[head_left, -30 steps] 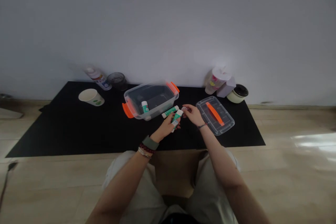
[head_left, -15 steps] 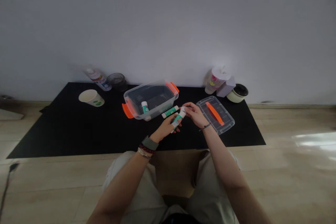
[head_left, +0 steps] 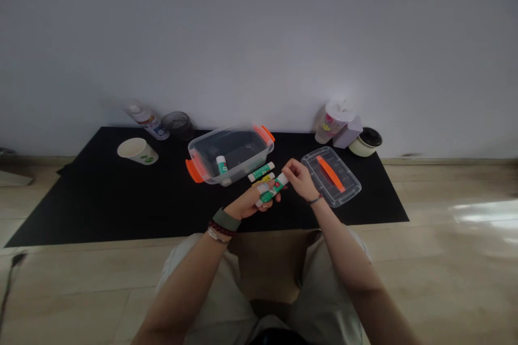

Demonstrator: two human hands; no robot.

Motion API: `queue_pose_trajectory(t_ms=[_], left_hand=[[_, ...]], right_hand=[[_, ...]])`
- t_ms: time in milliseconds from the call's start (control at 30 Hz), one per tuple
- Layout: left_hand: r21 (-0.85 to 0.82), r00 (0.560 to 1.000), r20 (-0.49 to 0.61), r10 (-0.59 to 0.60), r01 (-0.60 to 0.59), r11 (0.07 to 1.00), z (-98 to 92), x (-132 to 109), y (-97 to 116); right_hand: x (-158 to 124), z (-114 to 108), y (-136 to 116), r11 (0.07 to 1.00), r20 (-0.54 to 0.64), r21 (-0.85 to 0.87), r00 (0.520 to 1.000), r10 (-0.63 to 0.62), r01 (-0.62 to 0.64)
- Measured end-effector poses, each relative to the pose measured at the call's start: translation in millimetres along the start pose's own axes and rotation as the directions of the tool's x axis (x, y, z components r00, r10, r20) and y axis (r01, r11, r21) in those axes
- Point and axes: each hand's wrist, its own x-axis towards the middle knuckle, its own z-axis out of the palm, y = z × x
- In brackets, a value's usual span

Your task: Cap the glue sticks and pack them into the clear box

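The left hand [head_left: 247, 202] clasps a green-and-white tube [head_left: 275, 187], the right hand [head_left: 300, 180] pinching its white end [head_left: 282, 178]. Under this grip spreads a black tabletop [head_left: 162, 202]; beyond it rises a grey wall [head_left: 243, 43]; pale floor [head_left: 437, 253] lies around, brightly streaked far right.

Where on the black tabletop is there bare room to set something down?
Widest: front left, between paper cup, box and left hand. Smaller: behind the right hand, between box and lid. Crowded: around the glue sticks at the hands, and back right, with tumbler and pot.
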Motion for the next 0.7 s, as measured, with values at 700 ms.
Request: queue_pose_trajectory(t_ms=[700], left_hand=[[0.981, 0.881, -0.101, 0.463, 0.164, -0.098, 8.1, 8, -22]], right_hand=[[-1, 29, 5, 0.648, -0.191, -0.713, 0.963, 0.188, -0.268]])
